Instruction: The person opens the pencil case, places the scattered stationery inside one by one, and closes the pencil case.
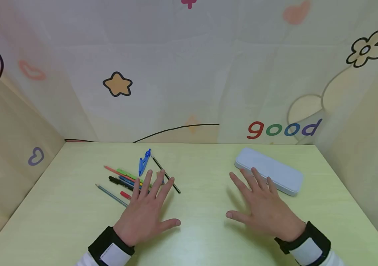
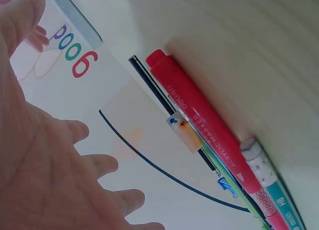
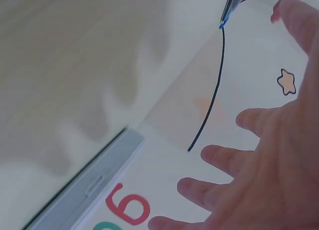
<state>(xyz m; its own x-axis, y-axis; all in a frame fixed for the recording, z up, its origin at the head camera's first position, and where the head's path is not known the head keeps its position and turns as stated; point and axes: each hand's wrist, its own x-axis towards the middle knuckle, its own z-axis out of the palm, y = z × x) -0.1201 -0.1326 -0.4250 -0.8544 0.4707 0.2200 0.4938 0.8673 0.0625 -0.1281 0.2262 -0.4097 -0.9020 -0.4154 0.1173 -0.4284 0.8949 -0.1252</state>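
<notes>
Fingers spread, my left hand hovers over the near side of a loose pile of pens and pencils, holding nothing. In the left wrist view a red acrylic marker lies beside a teal pencil with a white eraser end. A black pen, a blue compass, a dark pencil and a small eraser-like block are in the pile, partly hidden by my fingers. My right hand, also spread and holding nothing, hovers just in front of a closed pale-blue pencil case.
The pale wooden table meets a white printed curtain at its back edge. Curtain walls close in the left and right sides. The pencil case stands at the back right, the pile at the left of centre.
</notes>
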